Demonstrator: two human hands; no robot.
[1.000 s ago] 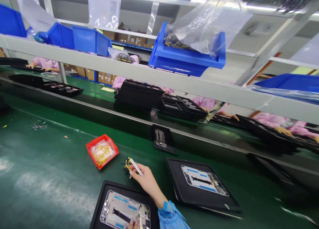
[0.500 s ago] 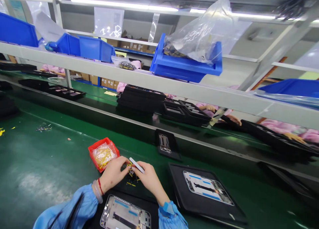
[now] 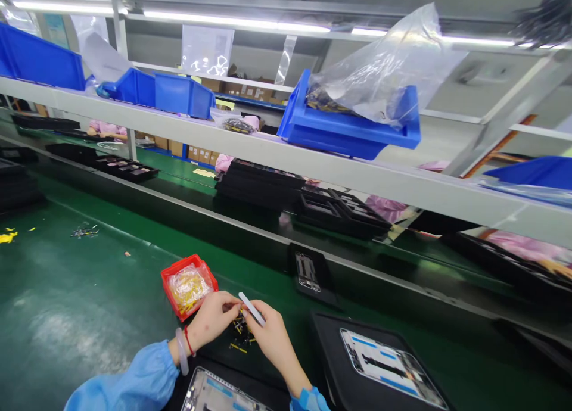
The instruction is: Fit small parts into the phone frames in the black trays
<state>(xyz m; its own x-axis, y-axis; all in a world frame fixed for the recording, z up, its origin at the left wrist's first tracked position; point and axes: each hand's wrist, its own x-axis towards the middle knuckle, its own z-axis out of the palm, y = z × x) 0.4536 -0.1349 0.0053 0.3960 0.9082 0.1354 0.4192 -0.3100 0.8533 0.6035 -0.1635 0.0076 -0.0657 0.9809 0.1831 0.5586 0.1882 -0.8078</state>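
My left hand (image 3: 212,321) is closed in a pinch, its fingertips meeting those of my right hand; whatever they pinch is too small to make out. A white flat stick (image 3: 252,309) slants up out of my right hand (image 3: 272,336), held between thumb and fingers. Just below the fingertips lies a pile of small black and yellow parts (image 3: 242,332), partly covered by my right hand. Left of it, a red bin (image 3: 168,274) contains a clear bag of yellow pieces (image 3: 190,286). Nearest me, a phone frame (image 3: 214,393) with blue strips lies on a black tray, cut off below.
Another phone frame (image 3: 388,366) rests on a black tray (image 3: 328,339) to the right. A smaller black tray (image 3: 331,283) with a frame lies by the metal rail (image 3: 250,234). Blue bins (image 3: 330,138) line the shelf above. Co-workers in pink sleeves (image 3: 386,207) sit beyond.
The view has tilted up and swung slightly left, so everything sits lower and further right. My hands stay together over the small parts, the stick still in my right hand.
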